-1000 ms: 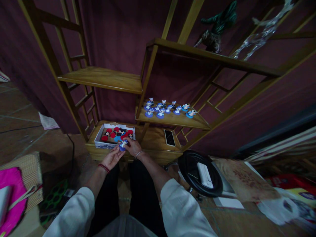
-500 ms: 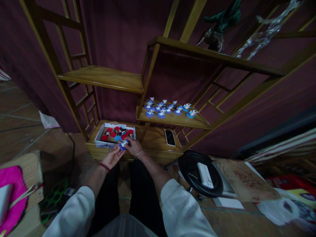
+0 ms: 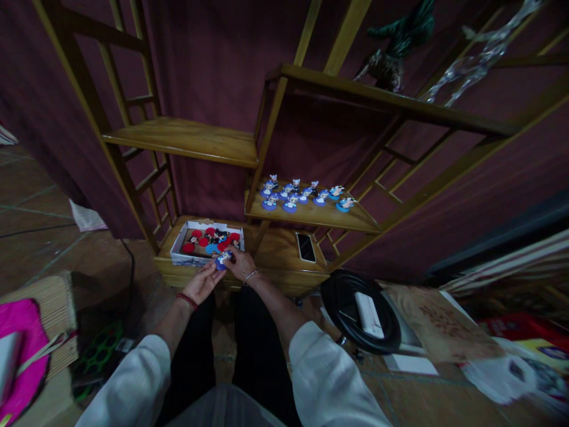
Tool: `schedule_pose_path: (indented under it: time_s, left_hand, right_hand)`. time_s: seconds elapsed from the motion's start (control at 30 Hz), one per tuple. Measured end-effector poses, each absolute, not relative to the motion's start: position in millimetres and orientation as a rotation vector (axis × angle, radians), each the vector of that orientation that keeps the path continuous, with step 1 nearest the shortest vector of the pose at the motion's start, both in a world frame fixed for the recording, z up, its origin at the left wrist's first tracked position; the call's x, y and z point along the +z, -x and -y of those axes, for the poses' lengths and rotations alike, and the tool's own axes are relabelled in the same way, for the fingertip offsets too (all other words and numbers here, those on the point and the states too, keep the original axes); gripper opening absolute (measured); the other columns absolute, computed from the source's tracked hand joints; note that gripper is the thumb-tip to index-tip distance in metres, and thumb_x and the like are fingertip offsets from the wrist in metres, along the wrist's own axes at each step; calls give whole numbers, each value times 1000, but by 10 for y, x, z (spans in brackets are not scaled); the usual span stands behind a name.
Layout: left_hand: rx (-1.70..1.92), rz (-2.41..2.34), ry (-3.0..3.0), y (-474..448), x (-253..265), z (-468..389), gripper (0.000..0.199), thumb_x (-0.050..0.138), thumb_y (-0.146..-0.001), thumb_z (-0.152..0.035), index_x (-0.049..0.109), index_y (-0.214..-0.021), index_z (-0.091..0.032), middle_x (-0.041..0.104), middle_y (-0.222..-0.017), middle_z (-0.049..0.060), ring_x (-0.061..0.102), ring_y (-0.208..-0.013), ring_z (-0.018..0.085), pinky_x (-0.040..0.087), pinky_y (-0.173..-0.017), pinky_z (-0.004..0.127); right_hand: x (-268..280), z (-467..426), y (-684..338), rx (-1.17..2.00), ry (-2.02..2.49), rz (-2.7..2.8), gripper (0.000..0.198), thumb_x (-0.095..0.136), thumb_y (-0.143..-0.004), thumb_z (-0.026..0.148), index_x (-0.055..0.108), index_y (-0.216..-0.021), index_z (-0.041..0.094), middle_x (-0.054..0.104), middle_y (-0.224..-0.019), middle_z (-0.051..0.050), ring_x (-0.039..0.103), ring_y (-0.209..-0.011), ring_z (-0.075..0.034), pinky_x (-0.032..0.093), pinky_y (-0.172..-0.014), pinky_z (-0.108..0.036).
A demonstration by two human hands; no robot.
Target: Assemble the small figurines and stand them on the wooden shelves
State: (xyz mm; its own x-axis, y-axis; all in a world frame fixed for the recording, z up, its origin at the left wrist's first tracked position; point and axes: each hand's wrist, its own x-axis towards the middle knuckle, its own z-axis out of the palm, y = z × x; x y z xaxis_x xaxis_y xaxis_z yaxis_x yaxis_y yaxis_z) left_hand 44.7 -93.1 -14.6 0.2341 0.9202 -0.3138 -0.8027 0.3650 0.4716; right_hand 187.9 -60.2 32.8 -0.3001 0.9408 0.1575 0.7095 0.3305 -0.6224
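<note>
Between my two hands is a small figurine [image 3: 223, 260] with a purple base and a white body. My left hand [image 3: 205, 281] supports it from the lower left, fingers at its base. My right hand [image 3: 240, 264] pinches it from the right. Just beyond is a shallow white box [image 3: 183, 259] holding several figurines with red and blue bases, some lying on their sides. On the wooden shelf [image 3: 306, 220] to the upper right stand several figurines [image 3: 291, 203] in rows, mostly purple-based, with blue-based and dark ones among them.
A phone [image 3: 306, 248] lies on the lower board right of the box. A black round stool [image 3: 351, 308] carrying a white packet stands at right, beside cardboard and plastic bags. A green sculpture [image 3: 402, 32] and a clear one stand on the upper shelf. A pink item [image 3: 26, 332] lies at left.
Almost nothing differs. Both hands stay around the figurine in front of the box, and the shelf figurines are where they were.
</note>
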Motion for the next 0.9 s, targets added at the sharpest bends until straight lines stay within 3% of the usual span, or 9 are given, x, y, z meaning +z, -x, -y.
schedule_pose_path:
  time_s: [0.47,0.9]
  left_hand:
    - [1194,-630,-203,-438,-165,925,13,51,-77,-4,60,-78,-13,66,-81,4,62,-82,13,43,-91,33]
    - [1181,-678,-220,-442,-97,945,14,48,-80,-5,61,-77,-11,67,-81,7,63,-80,13,49,-82,30]
  right_hand:
    - [360,622,-1866,619,1427,2113,33,55,-73,24,55,-106,26,64,-88,2,59,-72,-14,45,-71,-24]
    - [444,629,-1822,596,1304,2284,37,51,-75,16,53,-110,28,60,-106,1,56,-93,-15,41,-83,-27]
